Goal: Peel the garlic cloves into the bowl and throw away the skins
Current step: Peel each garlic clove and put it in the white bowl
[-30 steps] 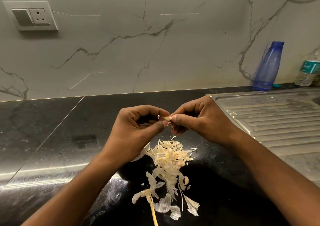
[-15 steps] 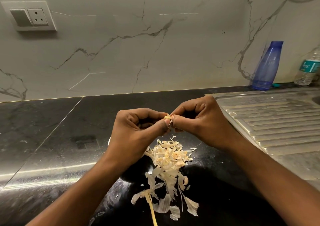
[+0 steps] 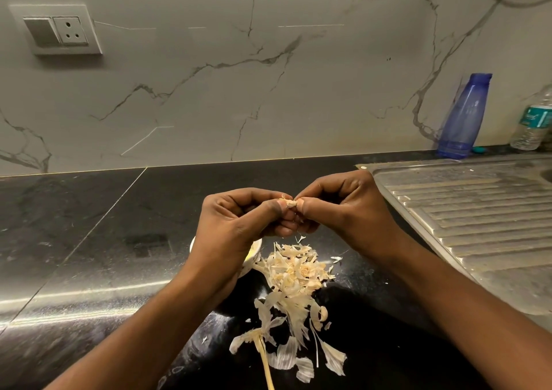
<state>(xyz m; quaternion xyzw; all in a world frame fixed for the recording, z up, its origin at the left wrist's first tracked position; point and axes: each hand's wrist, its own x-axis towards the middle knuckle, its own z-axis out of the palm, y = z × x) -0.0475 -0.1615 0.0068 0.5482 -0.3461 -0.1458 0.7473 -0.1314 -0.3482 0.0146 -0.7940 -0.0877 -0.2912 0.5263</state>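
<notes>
A small garlic clove [image 3: 289,203] is pinched between my left hand [image 3: 239,228] and my right hand [image 3: 343,207], held above the black counter. Both hands have curled fingers, and their thumbs and fingertips meet on the clove, so most of it is hidden. Below them lies a pile of pale garlic skins [image 3: 294,273], with more skins and a dry stalk [image 3: 265,356] trailing toward me. A small white bowl [image 3: 252,255] sits under my left wrist, mostly covered by it.
A steel sink drainboard [image 3: 478,219] fills the right side. A blue bottle [image 3: 463,115] and a clear water bottle [image 3: 533,121] stand against the marble wall at the back right. A wall socket [image 3: 58,29] is at upper left.
Both hands have stayed together on the clove, with only small finger shifts. The view has dipped slightly, and a bit more of the white bowl shows beside my left wrist.
</notes>
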